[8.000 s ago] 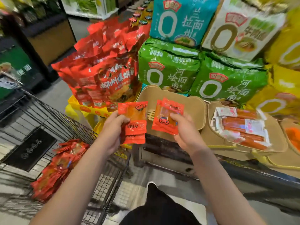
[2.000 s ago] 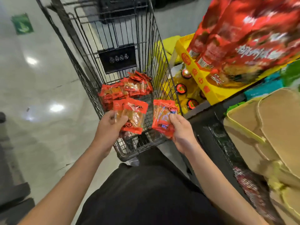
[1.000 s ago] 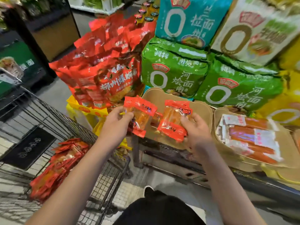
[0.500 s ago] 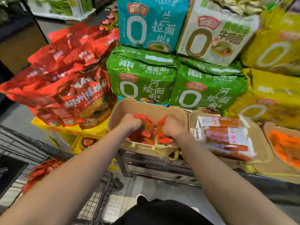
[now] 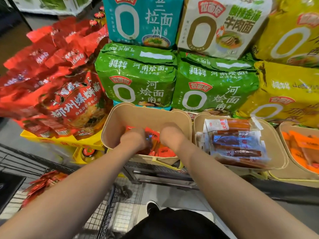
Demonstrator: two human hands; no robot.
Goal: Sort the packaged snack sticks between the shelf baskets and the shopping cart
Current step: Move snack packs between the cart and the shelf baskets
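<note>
Both my hands are down inside the tan shelf basket (image 5: 146, 116). My left hand (image 5: 133, 138) and my right hand (image 5: 170, 135) lie on red snack stick packets (image 5: 161, 150) at the basket's bottom. The fingers point away from the camera and are hidden, so I cannot tell whether they still hold packets. A pile of the same red packets (image 5: 43, 184) lies in the wire shopping cart (image 5: 105, 209) at lower left.
A second tan basket (image 5: 276, 152) to the right holds long sausage sticks (image 5: 238, 144). A third basket (image 5: 283, 128) with orange packets is at far right. Large noodle packs (image 5: 138, 80) are stacked behind, red bags (image 5: 57, 94) on the left.
My hands have carried the red packets from the cart to the shelf and have lowered them deeper into the tan basket. The camera has moved closer.
</note>
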